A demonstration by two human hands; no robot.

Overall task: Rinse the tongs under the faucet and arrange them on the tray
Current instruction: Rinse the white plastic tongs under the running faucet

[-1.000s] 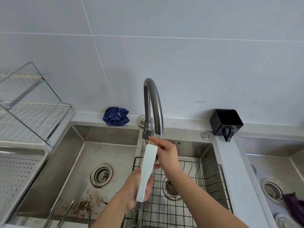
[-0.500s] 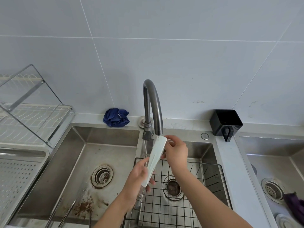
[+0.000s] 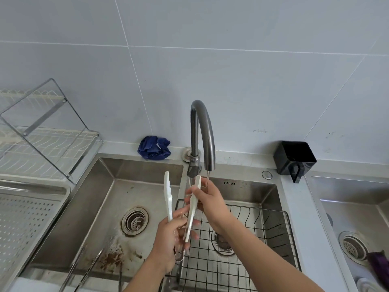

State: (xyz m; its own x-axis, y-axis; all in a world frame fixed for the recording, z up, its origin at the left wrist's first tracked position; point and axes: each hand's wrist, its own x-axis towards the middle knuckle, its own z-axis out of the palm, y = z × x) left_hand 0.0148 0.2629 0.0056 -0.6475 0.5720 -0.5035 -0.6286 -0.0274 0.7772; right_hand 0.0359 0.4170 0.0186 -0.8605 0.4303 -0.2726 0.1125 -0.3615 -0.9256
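Rinsing looks like the step in hand in the head view. The white tongs (image 3: pixel 168 197) stand tips-up and spread apart above the divider between the two basins, just below the faucet (image 3: pixel 202 127). The left hand (image 3: pixel 168 243) grips them at the hinge end, fingers curled round the lower handles. The right hand (image 3: pixel 208 201) pinches the arm nearer the spout close to its tip, thumb and fingers closed on it, beside the thin stream (image 3: pixel 208 178).

To do this well, I judge the pinching fingers should rub along that arm while the left hand turns the tongs, so the inner faces meet the water. The far arm then needs swinging under the spout too. A shake over the wire basket (image 3: pixel 263 239) would shed drips before the tongs cross to the perforated tray (image 3: pixel 25 224) at the sink's left edge. Metal tongs (image 3: pixel 84 268) lie in the left basin's near corner.
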